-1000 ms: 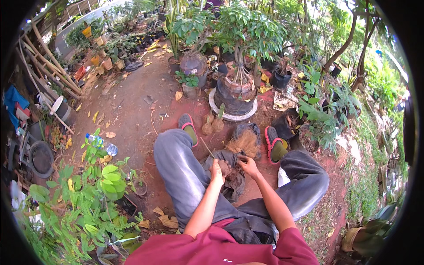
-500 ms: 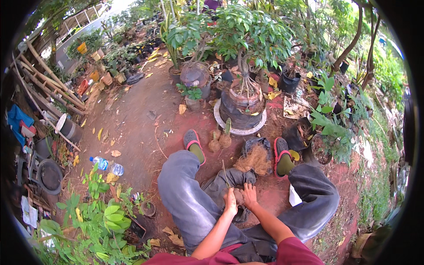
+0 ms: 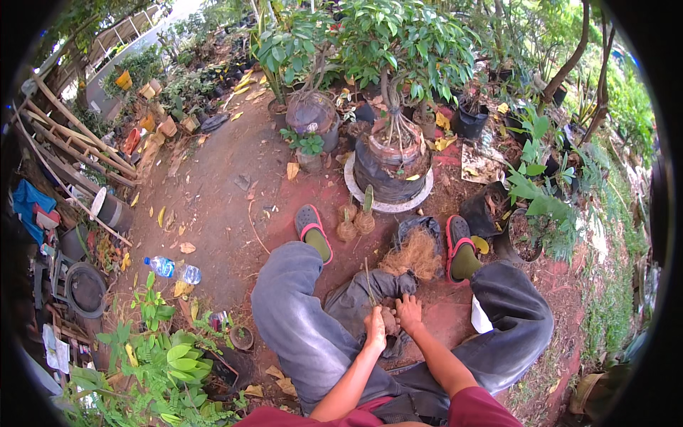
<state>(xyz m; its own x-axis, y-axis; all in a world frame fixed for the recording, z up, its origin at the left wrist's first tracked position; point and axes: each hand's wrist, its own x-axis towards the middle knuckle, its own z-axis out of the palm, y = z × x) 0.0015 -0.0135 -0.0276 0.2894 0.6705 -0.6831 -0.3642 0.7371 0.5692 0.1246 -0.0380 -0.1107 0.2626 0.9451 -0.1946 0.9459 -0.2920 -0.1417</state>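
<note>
The left hand is closed on the brown clump, at the hand's two o'clock; whether the right hand grips, I cannot tell. Fibre lies at the clump's one o'clock.

Soil ball, reddish brown; its upright stem, dull tan. Plastic bag, charcoal grey. Fibre tuft, orange-brown and finely streaked. Trousers, faded grey, mottled with paler patches at the knee; shirt, plain maroon. Clogs, dark grey edged and strapped in pinkish red; socks, olive green. Twin fibre balls, light brown. Large planter, black below and brick-toned above, on a pale grey dish; its tree foliage, glossy green. Ground, brown with red patches, flecked by yellow fallen leaves. Bottles, clear with blue. Crumpled cloth, bright blue.
</note>
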